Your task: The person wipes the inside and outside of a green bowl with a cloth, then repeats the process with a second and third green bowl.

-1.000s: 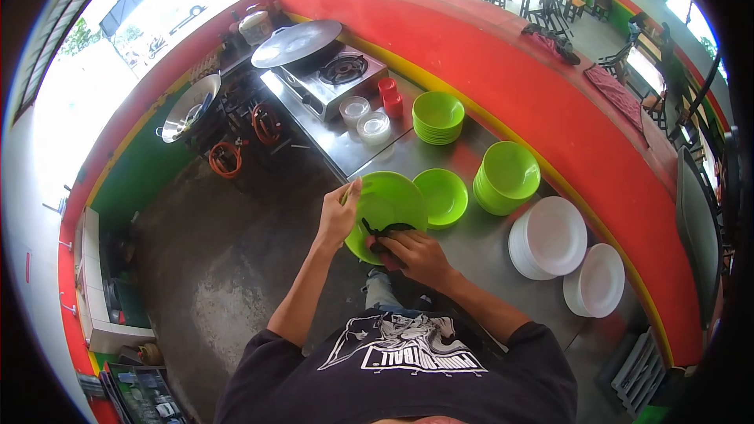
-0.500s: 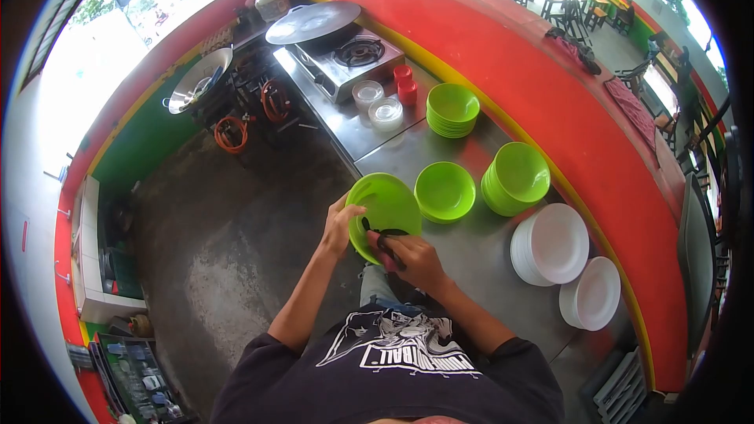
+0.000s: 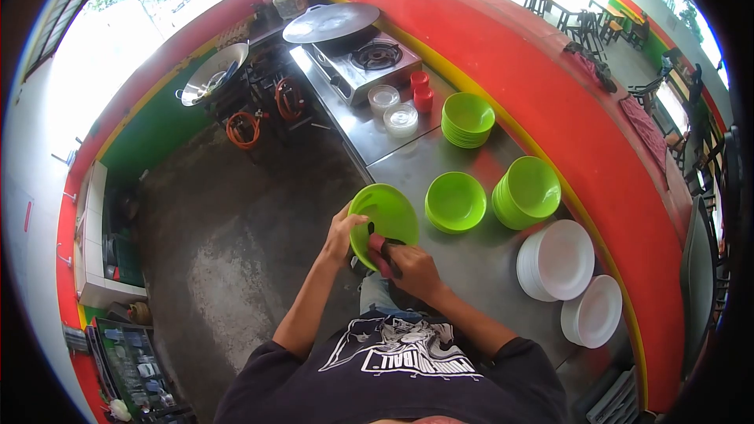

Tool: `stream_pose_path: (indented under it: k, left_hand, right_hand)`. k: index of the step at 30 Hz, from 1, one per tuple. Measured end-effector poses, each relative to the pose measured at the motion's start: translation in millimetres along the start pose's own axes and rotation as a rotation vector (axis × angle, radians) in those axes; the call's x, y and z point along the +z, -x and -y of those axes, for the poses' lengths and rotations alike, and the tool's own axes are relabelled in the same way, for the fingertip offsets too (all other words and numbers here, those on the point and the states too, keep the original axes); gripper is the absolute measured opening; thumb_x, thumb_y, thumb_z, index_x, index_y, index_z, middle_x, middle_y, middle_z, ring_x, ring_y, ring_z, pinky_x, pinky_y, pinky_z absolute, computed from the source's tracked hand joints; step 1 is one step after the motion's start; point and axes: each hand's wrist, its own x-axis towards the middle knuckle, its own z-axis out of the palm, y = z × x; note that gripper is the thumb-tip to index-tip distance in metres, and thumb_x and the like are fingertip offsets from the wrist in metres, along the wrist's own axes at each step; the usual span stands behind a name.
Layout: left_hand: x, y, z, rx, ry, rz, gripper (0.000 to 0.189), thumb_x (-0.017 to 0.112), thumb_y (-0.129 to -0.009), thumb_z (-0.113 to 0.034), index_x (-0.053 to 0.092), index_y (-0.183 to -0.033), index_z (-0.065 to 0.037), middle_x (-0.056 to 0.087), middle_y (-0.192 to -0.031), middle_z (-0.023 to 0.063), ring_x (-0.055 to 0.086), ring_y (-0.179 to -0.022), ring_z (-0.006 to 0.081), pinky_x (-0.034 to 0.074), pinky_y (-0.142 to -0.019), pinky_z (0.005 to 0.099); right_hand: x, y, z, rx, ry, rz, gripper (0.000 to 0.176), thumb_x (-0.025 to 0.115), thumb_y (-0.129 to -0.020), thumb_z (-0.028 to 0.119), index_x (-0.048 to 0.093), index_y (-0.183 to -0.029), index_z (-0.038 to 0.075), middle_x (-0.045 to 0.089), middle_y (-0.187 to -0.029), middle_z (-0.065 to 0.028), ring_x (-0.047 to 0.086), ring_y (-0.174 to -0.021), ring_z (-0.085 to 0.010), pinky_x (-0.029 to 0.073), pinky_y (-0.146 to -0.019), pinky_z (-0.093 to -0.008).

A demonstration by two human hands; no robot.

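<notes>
Green bowl (image 3: pixel 398 210), one, held up in the air by the near edge of the tabletop (image 3: pixel 479 267), tilted, its inside showing. Round, smooth, glossy, plastic-looking, with a flared wall. Left hand (image 3: pixel 342 235) grips it: thumb over the rim, fingers behind the outer wall. Right hand (image 3: pixel 416 271) is closed on one cloth (image 3: pixel 378 248), dull red with black parts, soft and crumpled, reaching into the bowl. On the tabletop, grey shiny metal with a seam across it, we count three stacks of green bowls (image 3: pixel 528 192): a low one toward the near edge, two taller along the far edge; bowls per stack we cannot count surely. Toward the right end, two stacks of white dishes (image 3: pixel 559 257), round, smooth, rims nested. Toward the left end, two small red cylindrical containers (image 3: pixel 423 100) and, just beside, two clear round tubs (image 3: pixel 401 120), or stacks of them. Past these we note one metal stove (image 3: pixel 363 78), one burner uncovered, and one broad, shallow grey pan (image 3: pixel 330 25) over its far part
</notes>
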Motion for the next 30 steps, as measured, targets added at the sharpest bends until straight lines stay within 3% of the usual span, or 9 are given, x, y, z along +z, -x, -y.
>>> stream_pose_path:
  k: [8,13,16,20,25,26,30]
  left_hand:
    - [10,-14,65,0.035,0.158,-0.186,0.041,0.055,-0.088,-0.011,0.055,-0.129,-0.002,0.055,-0.091,0.0007,0.053,-0.080,0.0092,0.044,-0.072,0.0230]
    - [-8,-14,8,-0.065,0.129,0.046,0.038,0.058,-0.091,-0.013,0.059,-0.127,-0.001,0.066,-0.115,0.0093,0.062,-0.107,0.0175,0.051,-0.091,0.0293]
    - [13,-10,-4,0.040,-0.017,0.022,0.043,0.060,-0.092,-0.016,0.057,-0.132,-0.002,0.065,-0.117,0.0088,0.062,-0.107,0.0174,0.051,-0.092,0.0298]
    - [42,-10,25,0.202,-0.109,-0.068,0.048,0.062,-0.092,-0.017,0.053,-0.137,-0.002,0.063,-0.119,0.0081,0.061,-0.109,0.0165,0.048,-0.096,0.0296]
    - [14,-23,18,0.096,0.112,-0.020,0.038,0.055,-0.093,-0.017,0.059,-0.127,0.001,0.066,-0.113,0.0098,0.063,-0.102,0.0182,0.051,-0.091,0.0311]
    - [2,-27,14,0.067,0.058,-0.068,0.035,0.055,-0.093,-0.022,0.063,-0.118,0.001,0.068,-0.106,0.0109,0.068,-0.093,0.0207,0.055,-0.082,0.0327]
    - [-2,-34,2,0.054,0.102,-0.044,0.033,0.054,-0.093,-0.023,0.064,-0.114,0.000,0.068,-0.102,0.0098,0.067,-0.090,0.0196,0.055,-0.079,0.0321]
  right_hand:
    - [8,-19,18,0.160,-0.079,-0.087,0.038,0.079,-0.075,0.008,0.067,-0.111,0.002,0.069,-0.086,-0.0170,0.069,-0.080,-0.0348,0.054,-0.073,-0.0432]
    - [-2,-10,-2,-0.057,0.002,-0.108,0.036,0.079,-0.075,0.009,0.068,-0.109,0.002,0.070,-0.089,-0.0168,0.069,-0.083,-0.0358,0.054,-0.075,-0.0428]
    - [-4,-12,-9,0.019,0.023,-0.116,0.035,0.079,-0.074,0.008,0.067,-0.106,0.002,0.070,-0.091,-0.0162,0.068,-0.085,-0.0353,0.053,-0.078,-0.0422]
    - [-2,-20,8,0.102,-0.056,-0.162,0.038,0.079,-0.071,0.008,0.067,-0.107,0.003,0.070,-0.092,-0.0152,0.068,-0.089,-0.0330,0.053,-0.082,-0.0416]
    - [-8,-20,-2,0.028,-0.015,-0.010,0.045,0.080,-0.069,0.010,0.067,-0.112,0.004,0.070,-0.095,-0.0139,0.068,-0.094,-0.0309,0.051,-0.088,-0.0410]
    - [-12,-21,-8,-0.013,-0.006,-0.015,0.045,0.080,-0.069,0.009,0.067,-0.111,0.004,0.070,-0.095,-0.0139,0.068,-0.095,-0.0313,0.051,-0.089,-0.0413]
    - [-26,-32,-24,-0.103,0.045,-0.036,0.045,0.080,-0.069,0.007,0.067,-0.112,0.002,0.071,-0.101,-0.0134,0.068,-0.097,-0.0317,0.050,-0.091,-0.0418]
